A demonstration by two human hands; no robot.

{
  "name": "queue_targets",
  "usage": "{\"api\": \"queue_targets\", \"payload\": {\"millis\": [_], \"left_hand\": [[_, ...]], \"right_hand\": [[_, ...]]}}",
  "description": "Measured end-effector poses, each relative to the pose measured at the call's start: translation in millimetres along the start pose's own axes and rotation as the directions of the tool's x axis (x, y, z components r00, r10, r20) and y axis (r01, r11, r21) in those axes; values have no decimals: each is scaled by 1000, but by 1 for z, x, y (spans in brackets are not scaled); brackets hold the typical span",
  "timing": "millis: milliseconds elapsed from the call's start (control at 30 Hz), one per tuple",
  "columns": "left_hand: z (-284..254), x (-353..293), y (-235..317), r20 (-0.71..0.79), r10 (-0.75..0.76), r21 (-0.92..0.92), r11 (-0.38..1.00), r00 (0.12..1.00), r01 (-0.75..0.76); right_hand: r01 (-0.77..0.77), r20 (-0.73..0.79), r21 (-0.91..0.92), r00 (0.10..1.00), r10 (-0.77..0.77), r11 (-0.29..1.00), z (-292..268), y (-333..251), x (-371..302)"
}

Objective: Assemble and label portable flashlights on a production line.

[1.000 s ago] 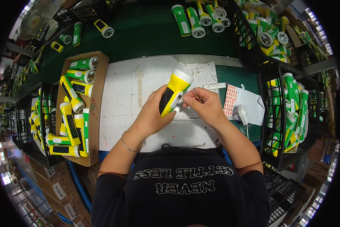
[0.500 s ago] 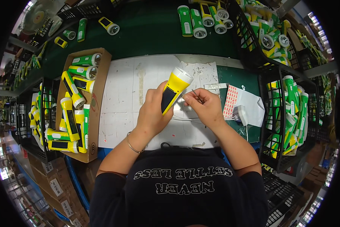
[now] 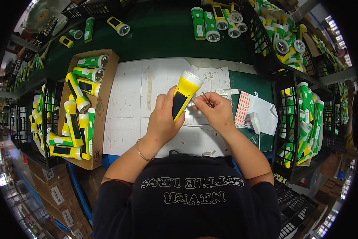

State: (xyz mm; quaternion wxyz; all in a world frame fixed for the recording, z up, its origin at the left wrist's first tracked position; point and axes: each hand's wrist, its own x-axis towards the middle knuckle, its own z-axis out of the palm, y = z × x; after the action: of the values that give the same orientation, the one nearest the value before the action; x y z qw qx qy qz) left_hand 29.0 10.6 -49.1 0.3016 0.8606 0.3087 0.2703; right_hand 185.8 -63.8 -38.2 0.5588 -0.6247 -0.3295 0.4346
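My left hand (image 3: 163, 119) is wrapped round a yellow flashlight (image 3: 189, 84) with a white head and a dark solar panel on its body. The flashlight tilts over the white work surface, its head pointing up and away from me. Close to its right side, my right hand (image 3: 215, 111) is closed in a pinch. A thin dark metal piece (image 3: 206, 96) sticks out between those fingers. Its kind and the exact spot where the fingertips meet the flashlight are too small to tell.
At left stands a cardboard box (image 3: 107, 93) of yellow and green flashlights. Black crates with more flashlights flank me, including one at right (image 3: 292, 167). A white adapter (image 3: 255, 122) with a cable lies by a red-marked sheet (image 3: 243, 107). Flashlights (image 3: 211, 30) stand along the green far surface.
Both hands keep nearly the same pose at the flashlight. The loose flashlights at the back appear shifted slightly right and down in the picture.
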Motion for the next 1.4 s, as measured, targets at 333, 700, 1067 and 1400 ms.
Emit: {"api": "queue_targets", "payload": {"millis": [333, 700, 1067, 1400], "left_hand": [[1, 4, 1, 7, -6, -26, 1000, 1000, 6], [-22, 25, -14, 12, -132, -533, 838, 991, 118], [-43, 32, 41, 294, 99, -588, 803, 951, 98], [-68, 37, 179, -239, 939, -673, 23, 247, -739]], "right_hand": [[-10, 22, -78, 1000, 12, 997, -5, -3, 10], [211, 118, -515, 977, -175, 831, -6, -7, -17], [191, 20, -353, 980, -197, 916, -55, -44, -63], [-665, -663, -731, 640, -388, 154, -310, -88, -138]]}}
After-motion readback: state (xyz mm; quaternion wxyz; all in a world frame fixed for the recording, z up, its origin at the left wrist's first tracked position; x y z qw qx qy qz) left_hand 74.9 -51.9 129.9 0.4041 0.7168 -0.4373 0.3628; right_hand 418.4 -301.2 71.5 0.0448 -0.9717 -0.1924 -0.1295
